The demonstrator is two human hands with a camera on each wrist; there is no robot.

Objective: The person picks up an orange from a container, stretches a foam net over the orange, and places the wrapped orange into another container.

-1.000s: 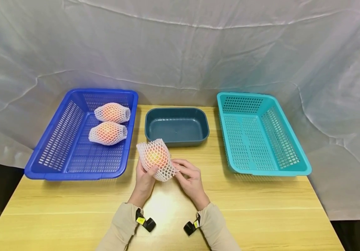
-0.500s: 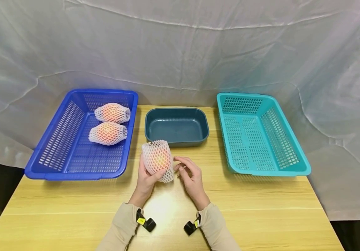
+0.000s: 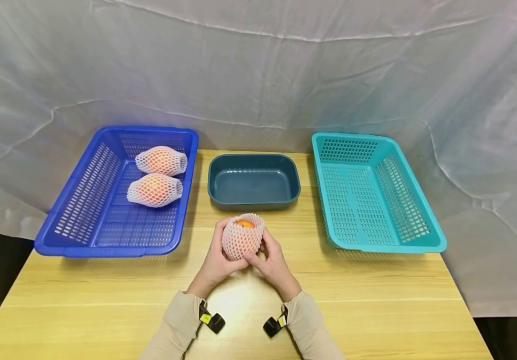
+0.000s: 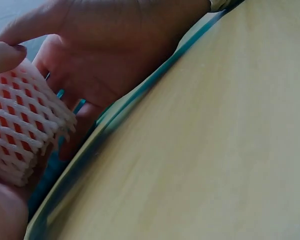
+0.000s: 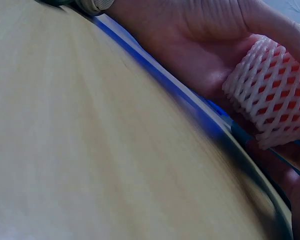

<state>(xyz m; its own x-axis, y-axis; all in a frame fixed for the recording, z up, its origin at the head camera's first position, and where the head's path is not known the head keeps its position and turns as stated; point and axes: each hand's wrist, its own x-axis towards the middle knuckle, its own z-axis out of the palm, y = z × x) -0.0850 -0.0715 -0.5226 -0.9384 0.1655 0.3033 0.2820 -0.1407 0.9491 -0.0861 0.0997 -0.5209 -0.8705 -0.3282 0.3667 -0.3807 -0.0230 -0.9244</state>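
Both hands hold a round red-orange fruit in a white foam net sleeve (image 3: 241,244), above the table in front of the dark teal tub. My left hand (image 3: 215,264) curls round its left side. My right hand (image 3: 277,261) grips the right side, its thumb near the lower front. At the top the net stands open, and the fruit's bare orange skin (image 3: 244,223) shows. Red skin shows through the foam net (image 4: 20,122) in the left wrist view. Across from the right wrist camera, the left palm (image 5: 190,55) lies against the netted fruit.
Two netted fruits, a rear one (image 3: 161,161) and a front one (image 3: 154,190), lie in the blue basket (image 3: 109,251) at left. The dark teal tub (image 3: 253,205) stands behind the hands. A turquoise basket (image 3: 389,247) is at right, with a grey curtain (image 3: 258,75) behind.
The netted fruit has come nearer the body and turned so its open net end faces up, showing bare skin. The right hand, apart from it half a second ago, now grips it.
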